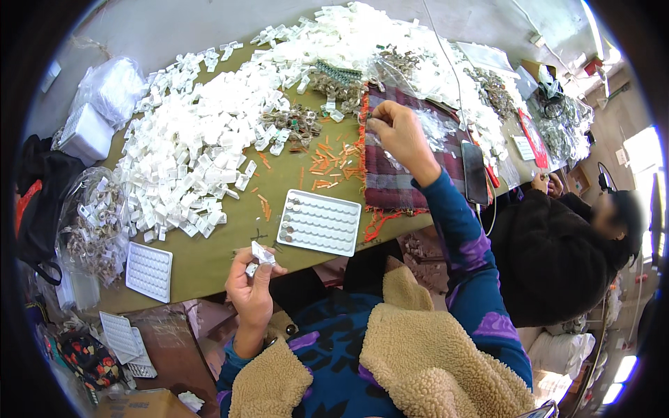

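My left hand (251, 296) is near the front table edge, its fingers pinching a small white plastic piece (260, 253). Farther out, my right hand (405, 136) hangs over the left side of a plaid cloth (390, 184) with an orange fringe. Its thumb and fingertips are pressed together; whatever is between them is too small to make out. Small dark metal parts (343, 90) lie heaped just left of that hand. Between my hands rests a white tray (327, 226) with rows of hollows, several small metal pieces sitting along its left end.
A large heap of white plastic pieces (188, 150) covers the back and left. Orange strips (324, 164) lie scattered mid-table. A phone (474, 173) with a cable lies on the cloth's right. Another white tray (148, 272) is at left. A person in black (557, 251) sits at right.
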`<state>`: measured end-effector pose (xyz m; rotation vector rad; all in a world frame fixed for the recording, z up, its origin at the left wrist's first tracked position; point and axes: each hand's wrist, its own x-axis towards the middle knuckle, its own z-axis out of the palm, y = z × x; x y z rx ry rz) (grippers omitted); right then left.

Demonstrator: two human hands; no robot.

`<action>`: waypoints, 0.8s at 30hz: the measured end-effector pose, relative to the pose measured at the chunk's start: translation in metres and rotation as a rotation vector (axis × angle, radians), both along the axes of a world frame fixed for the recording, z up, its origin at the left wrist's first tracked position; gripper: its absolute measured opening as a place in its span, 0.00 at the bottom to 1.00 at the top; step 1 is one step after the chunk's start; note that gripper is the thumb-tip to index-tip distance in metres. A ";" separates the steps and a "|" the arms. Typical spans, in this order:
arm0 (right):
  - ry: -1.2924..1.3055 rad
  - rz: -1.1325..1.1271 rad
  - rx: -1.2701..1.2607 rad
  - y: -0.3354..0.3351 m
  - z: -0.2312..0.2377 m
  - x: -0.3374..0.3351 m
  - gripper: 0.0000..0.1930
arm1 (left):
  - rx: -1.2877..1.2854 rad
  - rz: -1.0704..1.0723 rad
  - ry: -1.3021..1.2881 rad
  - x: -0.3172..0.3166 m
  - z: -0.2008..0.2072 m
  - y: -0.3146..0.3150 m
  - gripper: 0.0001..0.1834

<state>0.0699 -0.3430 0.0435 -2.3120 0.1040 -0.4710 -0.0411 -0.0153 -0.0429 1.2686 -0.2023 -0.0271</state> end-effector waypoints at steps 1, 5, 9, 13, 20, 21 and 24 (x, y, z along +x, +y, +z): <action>0.046 -0.032 -0.038 -0.003 -0.003 0.011 0.07 | 0.000 -0.003 -0.003 0.001 -0.001 0.000 0.11; -0.064 -0.247 -0.550 -0.004 -0.017 0.040 0.09 | 0.000 -0.013 0.014 0.002 -0.005 0.001 0.10; -0.152 0.030 -0.406 0.026 -0.034 0.068 0.09 | 0.015 -0.018 0.001 0.004 -0.008 0.000 0.11; -0.055 0.332 -0.384 0.073 -0.044 0.096 0.19 | 0.062 -0.029 -0.016 0.005 -0.008 0.001 0.12; 0.028 0.483 -0.488 0.081 -0.056 0.048 0.21 | 0.045 -0.030 -0.017 0.005 -0.008 0.005 0.12; 0.025 0.485 -0.511 0.075 -0.057 0.037 0.22 | 0.033 -0.032 -0.017 0.005 -0.009 0.005 0.12; -0.119 0.502 -0.452 0.058 -0.055 0.012 0.23 | 0.010 -0.052 -0.013 0.006 -0.009 0.006 0.13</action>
